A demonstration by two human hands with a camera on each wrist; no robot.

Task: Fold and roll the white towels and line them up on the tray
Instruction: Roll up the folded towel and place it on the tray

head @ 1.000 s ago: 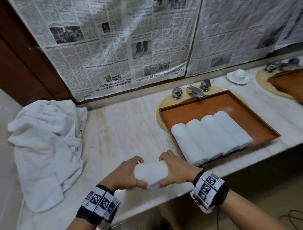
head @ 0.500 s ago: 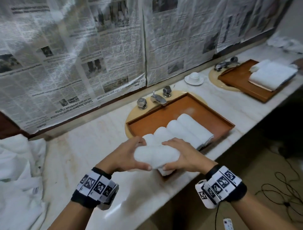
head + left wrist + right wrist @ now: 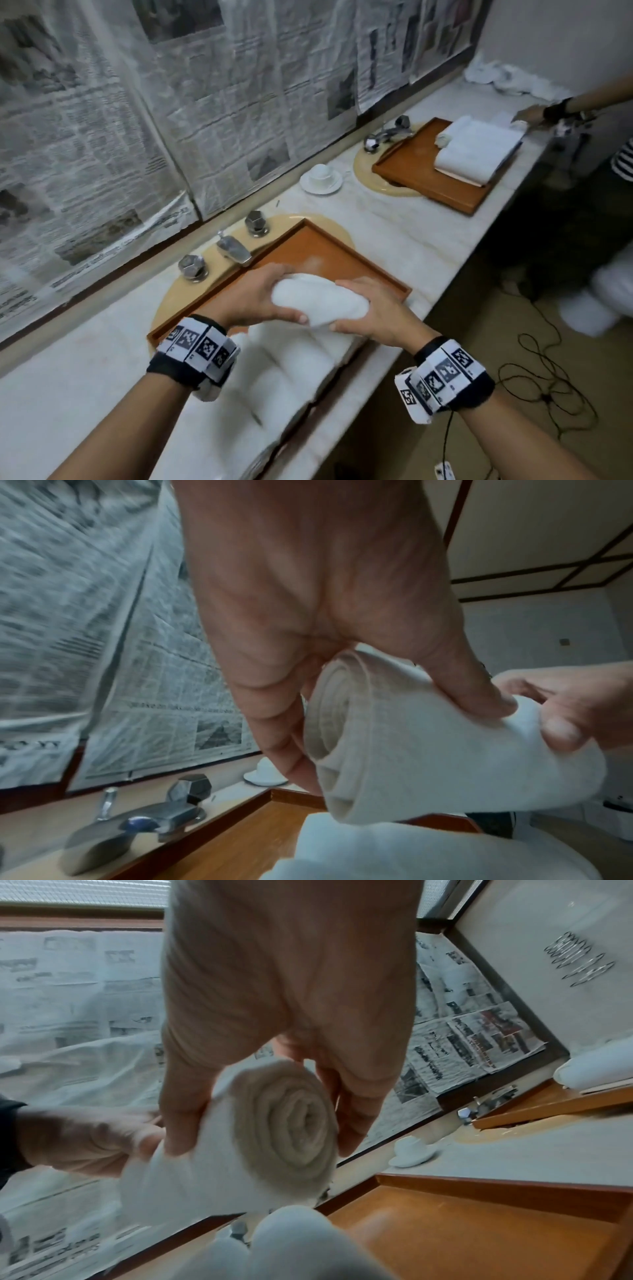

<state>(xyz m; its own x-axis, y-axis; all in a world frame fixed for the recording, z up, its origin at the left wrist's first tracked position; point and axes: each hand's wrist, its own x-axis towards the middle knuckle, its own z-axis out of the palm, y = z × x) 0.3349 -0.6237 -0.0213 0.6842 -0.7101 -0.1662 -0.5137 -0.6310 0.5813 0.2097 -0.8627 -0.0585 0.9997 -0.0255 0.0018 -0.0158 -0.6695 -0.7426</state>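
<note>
I hold a rolled white towel (image 3: 318, 299) in the air over the brown wooden tray (image 3: 318, 246). My left hand (image 3: 253, 298) grips its left end and my right hand (image 3: 370, 308) grips its right end. The left wrist view shows the spiral end of the rolled towel (image 3: 411, 756) between my left fingers and thumb. The right wrist view shows the other spiral end (image 3: 284, 1134). Several rolled towels (image 3: 291, 370) lie side by side on the near part of the tray, below my hands, blurred. The far half of the tray is bare.
The tray sits across a sink with a metal tap (image 3: 233, 248) and two knobs. A white cup on a saucer (image 3: 321, 176) stands on the marble counter. A second tray (image 3: 431, 178) with folded towels lies at the right, where another person's hand (image 3: 534, 114) reaches. Newspaper covers the wall.
Both hands have lifted the rolled towel off the counter edge and carried it right and forward, over the tray and the towels lying there. My view has swung right.
</note>
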